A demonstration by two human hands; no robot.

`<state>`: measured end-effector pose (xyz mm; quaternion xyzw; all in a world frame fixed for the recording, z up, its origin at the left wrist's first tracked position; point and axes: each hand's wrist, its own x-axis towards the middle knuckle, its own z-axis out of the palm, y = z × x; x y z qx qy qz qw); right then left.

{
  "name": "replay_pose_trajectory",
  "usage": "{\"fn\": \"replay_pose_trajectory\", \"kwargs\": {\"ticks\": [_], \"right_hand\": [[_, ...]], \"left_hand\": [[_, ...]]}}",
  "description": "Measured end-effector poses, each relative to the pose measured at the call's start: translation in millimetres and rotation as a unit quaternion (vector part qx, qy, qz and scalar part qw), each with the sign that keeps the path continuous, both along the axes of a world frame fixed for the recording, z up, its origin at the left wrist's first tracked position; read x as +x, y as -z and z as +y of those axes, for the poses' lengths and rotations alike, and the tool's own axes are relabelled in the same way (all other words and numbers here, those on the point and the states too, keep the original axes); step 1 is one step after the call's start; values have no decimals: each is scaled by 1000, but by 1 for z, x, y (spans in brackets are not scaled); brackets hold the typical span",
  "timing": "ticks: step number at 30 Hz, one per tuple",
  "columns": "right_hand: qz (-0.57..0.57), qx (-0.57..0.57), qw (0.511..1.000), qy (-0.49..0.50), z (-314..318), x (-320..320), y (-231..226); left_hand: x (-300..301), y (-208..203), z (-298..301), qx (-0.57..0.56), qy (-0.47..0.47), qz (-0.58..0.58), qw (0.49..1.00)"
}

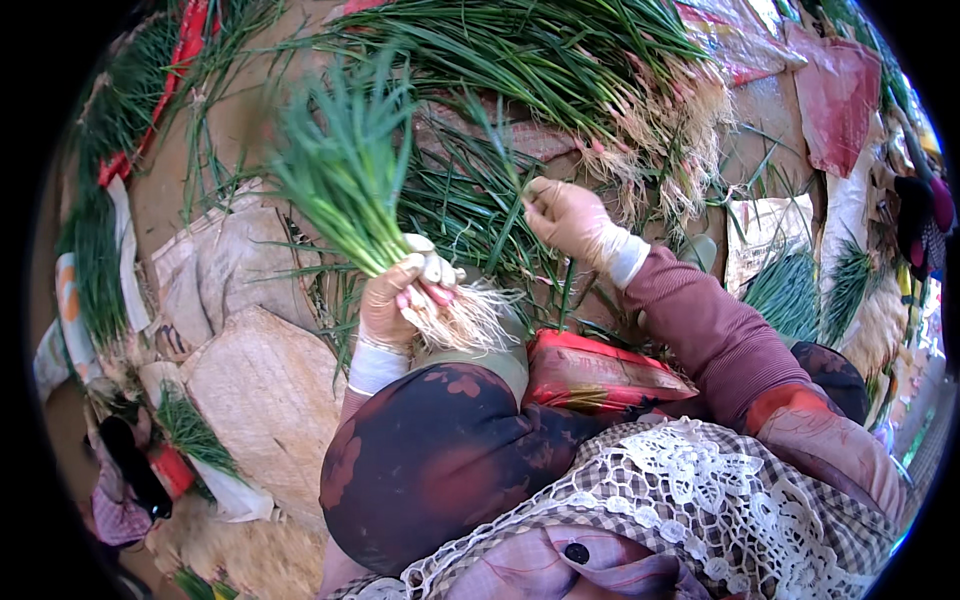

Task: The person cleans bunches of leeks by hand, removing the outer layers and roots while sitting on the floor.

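My left hand (384, 308), in a pale glove, is closed around a bunch of spring onions (345, 190) just above my knee. Their green leaves point up and to the left, while the white and pinkish bulbs and stringy roots hang to the right of my fist. To the right, my gloved right hand (575, 218) pinches a thin green onion leaf (500, 150) between thumb and fingers. Under and between the hands lie loose green leaves (450, 205). Beyond them spreads a large pile of spring onions (520, 60), roots toward the right.
A red plastic-wrapped bundle (600, 372) sits between my legs. Beige sacking (265, 385) covers ground at the left. More spring onions lie at the far left (95, 260) and right (785, 295). Parts of other people show at the lower left (120, 500) and right edge (925, 215).
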<state>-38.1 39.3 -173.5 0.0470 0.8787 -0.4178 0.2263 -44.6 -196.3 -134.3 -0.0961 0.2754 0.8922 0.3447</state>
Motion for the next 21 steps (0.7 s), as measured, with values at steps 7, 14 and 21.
{"fn": "replay_pose_trajectory", "kwargs": {"ticks": [7, 14, 21], "right_hand": [[100, -28, 991, -89, -27, 2, -25], [101, -18, 989, -111, -62, 6, -23], [21, -106, 994, 8, -54, -16, -5]], "left_hand": [[-6, 13, -20, -93, -109, -98, 985], [23, 41, -12, -94, -20, -181, 979], [19, 26, 15, -101, -88, -172, 976]]}}
